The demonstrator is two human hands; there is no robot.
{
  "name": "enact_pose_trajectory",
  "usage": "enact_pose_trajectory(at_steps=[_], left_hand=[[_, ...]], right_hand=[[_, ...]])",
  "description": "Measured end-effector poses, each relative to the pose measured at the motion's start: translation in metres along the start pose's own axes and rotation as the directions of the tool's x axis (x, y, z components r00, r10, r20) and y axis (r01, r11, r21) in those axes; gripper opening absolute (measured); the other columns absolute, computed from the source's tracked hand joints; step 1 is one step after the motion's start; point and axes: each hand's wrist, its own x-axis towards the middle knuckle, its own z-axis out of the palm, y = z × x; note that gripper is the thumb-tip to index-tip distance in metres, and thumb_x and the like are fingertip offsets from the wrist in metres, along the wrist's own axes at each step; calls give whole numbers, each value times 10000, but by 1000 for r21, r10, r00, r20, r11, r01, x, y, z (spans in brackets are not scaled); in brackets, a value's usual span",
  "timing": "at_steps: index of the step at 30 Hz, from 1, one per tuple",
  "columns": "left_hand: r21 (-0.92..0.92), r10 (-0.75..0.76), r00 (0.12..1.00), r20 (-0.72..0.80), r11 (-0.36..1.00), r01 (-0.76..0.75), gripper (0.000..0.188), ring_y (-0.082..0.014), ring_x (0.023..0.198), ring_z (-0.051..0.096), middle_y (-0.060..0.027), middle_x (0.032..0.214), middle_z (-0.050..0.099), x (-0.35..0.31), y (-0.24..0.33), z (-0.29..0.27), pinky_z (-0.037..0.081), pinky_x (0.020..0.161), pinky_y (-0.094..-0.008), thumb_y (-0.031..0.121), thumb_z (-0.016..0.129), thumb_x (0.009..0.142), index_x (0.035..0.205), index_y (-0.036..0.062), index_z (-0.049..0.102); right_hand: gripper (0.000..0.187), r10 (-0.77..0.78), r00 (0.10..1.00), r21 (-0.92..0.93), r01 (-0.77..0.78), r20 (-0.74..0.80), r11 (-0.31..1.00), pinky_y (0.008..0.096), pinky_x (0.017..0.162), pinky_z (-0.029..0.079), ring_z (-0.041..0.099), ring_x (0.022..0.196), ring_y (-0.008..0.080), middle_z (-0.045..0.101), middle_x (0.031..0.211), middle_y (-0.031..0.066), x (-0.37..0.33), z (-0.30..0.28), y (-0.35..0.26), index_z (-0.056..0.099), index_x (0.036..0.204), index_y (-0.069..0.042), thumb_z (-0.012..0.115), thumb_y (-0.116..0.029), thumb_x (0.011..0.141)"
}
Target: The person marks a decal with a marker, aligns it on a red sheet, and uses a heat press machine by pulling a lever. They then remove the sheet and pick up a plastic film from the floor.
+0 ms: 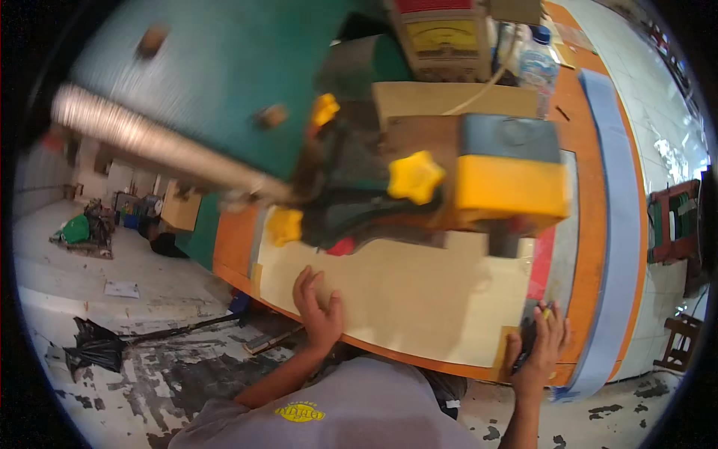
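My left hand (319,314) rests on a cream sheet (419,299) near the table's front edge, its fingers apart and nothing in it. At the sheet's right end, my right hand (542,340) is closed around a slim dark object (526,340) with a yellow-green bit at its far end; its kind is hard to tell. Beyond both hands stands a machine head with yellow star-shaped knobs (416,177) and a yellow-and-black box (512,176). It overhangs the sheet and hides its far part. The machine is blurred.
A large green machine body (224,67) fills the upper left. Far back are a box with a dial gauge (446,37) and a water bottle (538,63). A long grey-blue strip (615,224) lies along the orange table's right side. A black bag (97,344) sits on the floor.
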Motion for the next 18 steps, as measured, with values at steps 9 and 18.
enact_pose_trajectory(at_steps=[9,18], left_hand=[[-200,115,989,-93,971,-132,393,-392,1336,501,-172,1430,572,-2,5,-6,341,1136,-529,209,745,900,1240,62,613],[-290,189,938,-290,917,-275,226,-324,1181,585,-85,1283,654,-12,-1,-14,390,1037,-504,177,736,883,1082,111,651]], right_hand=[[469,-94,986,-79,84,-137,993,542,1193,314,487,1405,443,614,1394,233,-2,3,-17,578,1400,-5,643,-151,960],[365,-181,963,-73,170,-199,983,458,1134,401,562,1295,386,642,1360,190,-17,9,-9,603,1355,14,617,-112,1013]])
